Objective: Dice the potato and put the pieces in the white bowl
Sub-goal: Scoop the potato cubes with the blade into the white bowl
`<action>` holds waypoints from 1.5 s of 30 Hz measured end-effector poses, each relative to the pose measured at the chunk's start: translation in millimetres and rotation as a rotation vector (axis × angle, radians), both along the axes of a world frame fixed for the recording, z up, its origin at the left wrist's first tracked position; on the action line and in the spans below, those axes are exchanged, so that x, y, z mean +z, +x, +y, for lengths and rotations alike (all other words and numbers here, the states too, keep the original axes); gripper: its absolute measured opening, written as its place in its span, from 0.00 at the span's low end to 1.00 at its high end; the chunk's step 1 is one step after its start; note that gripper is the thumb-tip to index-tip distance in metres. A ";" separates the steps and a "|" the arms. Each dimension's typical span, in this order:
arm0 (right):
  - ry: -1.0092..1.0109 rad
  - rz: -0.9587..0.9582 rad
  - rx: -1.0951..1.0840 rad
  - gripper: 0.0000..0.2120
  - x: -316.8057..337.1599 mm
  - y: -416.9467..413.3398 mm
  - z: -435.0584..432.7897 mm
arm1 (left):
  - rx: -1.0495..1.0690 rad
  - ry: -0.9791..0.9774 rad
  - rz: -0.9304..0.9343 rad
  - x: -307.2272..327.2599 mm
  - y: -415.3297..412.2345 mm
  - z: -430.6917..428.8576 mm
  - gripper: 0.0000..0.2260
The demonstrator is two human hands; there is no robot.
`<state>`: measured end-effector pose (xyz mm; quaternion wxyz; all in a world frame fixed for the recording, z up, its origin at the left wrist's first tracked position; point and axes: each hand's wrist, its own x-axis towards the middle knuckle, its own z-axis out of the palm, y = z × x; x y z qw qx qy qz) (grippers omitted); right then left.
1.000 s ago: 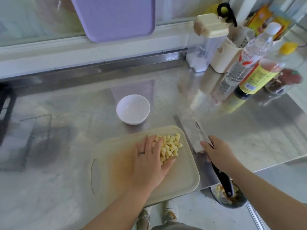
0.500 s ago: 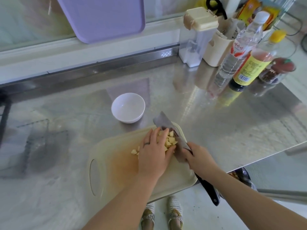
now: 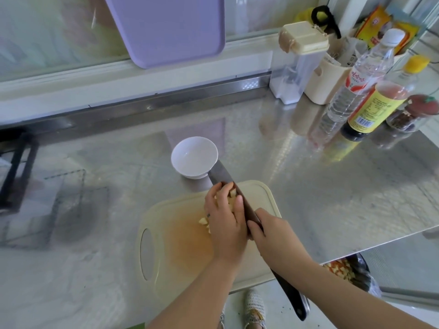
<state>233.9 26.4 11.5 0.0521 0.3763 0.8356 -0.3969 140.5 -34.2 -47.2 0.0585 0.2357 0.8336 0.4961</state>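
The left hand [image 3: 225,224] is cupped over a heap of potato pieces [image 3: 231,194] and holds them against the flat side of the knife [image 3: 219,175], with the fingers bent around them. The right hand [image 3: 273,236] is closed around the knife where the blade meets the black handle. Blade and pieces are over the far end of the cutting board [image 3: 171,248]. The tip of the blade reaches the near rim of the white bowl [image 3: 193,157], which stands on the steel counter [image 3: 320,191] just behind the board. A few loose pieces [image 3: 203,220] lie on the board, beside the left hand. I see no potato inside the bowl.
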 end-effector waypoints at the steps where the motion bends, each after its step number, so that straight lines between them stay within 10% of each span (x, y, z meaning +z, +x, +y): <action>1: 0.003 0.006 0.009 0.13 3.0 -2.9 -1.8 | 0.037 0.051 -0.037 4.2 -0.6 0.6 0.18; 12: 0.018 0.147 0.065 0.12 43.1 -51.1 3.7 | 0.168 0.308 -0.085 51.4 -45.0 11.8 0.10; 27: 0.048 0.107 0.074 0.09 22.2 -159.9 50.4 | 0.197 0.164 -0.092 27.2 -166.0 49.6 0.07; 39: 0.122 0.037 0.118 0.11 16.6 -152.9 63.0 | 0.120 0.101 -0.465 50.5 -192.5 31.1 0.08; 45: 0.159 0.022 0.145 0.14 19.6 -153.0 60.7 | -0.055 -0.038 0.047 50.0 -198.3 17.1 0.05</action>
